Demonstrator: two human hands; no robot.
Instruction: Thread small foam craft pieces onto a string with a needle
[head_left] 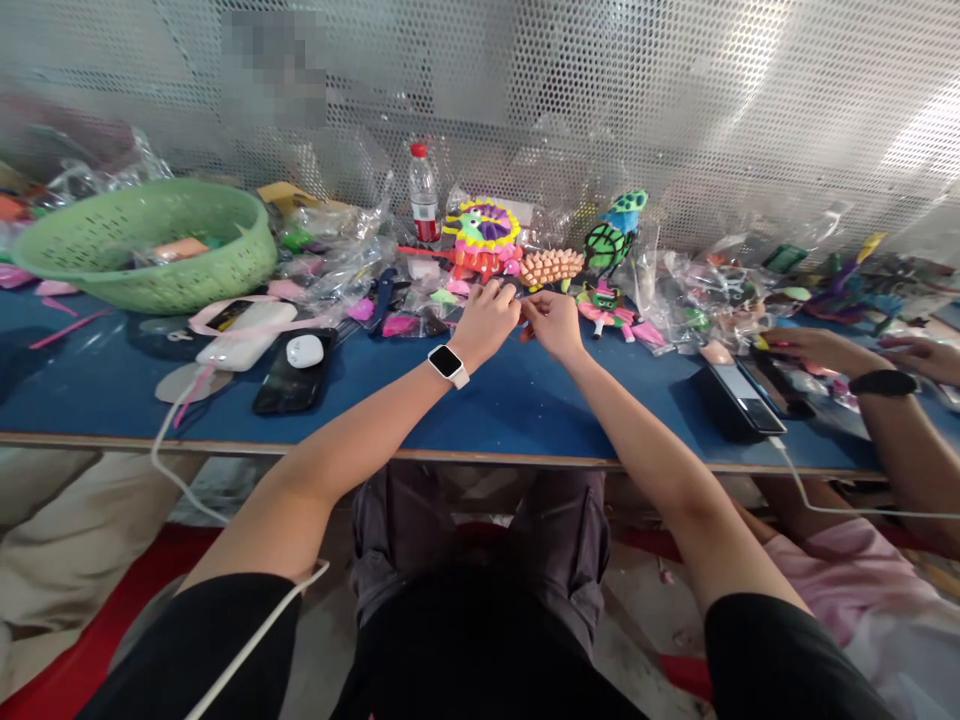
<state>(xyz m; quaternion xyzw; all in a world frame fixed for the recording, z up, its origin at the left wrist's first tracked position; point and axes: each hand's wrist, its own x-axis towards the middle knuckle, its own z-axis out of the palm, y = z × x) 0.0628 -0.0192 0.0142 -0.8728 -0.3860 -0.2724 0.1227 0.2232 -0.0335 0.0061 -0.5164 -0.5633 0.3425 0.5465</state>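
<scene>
Over the blue table (517,400), my left hand (489,318) and my right hand (553,322) meet fingertip to fingertip. Both have their fingers closed in a pinch; whatever lies between them is too small or hidden. Just beyond my hands sit colourful clay-like figures: a red one with a yellow and purple frill (484,235), a peach spiky one (551,268) and a flat green and pink one (602,303). A green and blue figure (611,240) stands farther back. Pink lumps (400,326) and a dark blue tool (384,298) lie left of my left hand.
A green basket (150,290) stands at the left, near a white power bank (247,335) and a black phone (289,385) with a white earbud case (304,351). Behind is a red-capped bottle (424,195). At right, another person's hands work beside a black box (735,400).
</scene>
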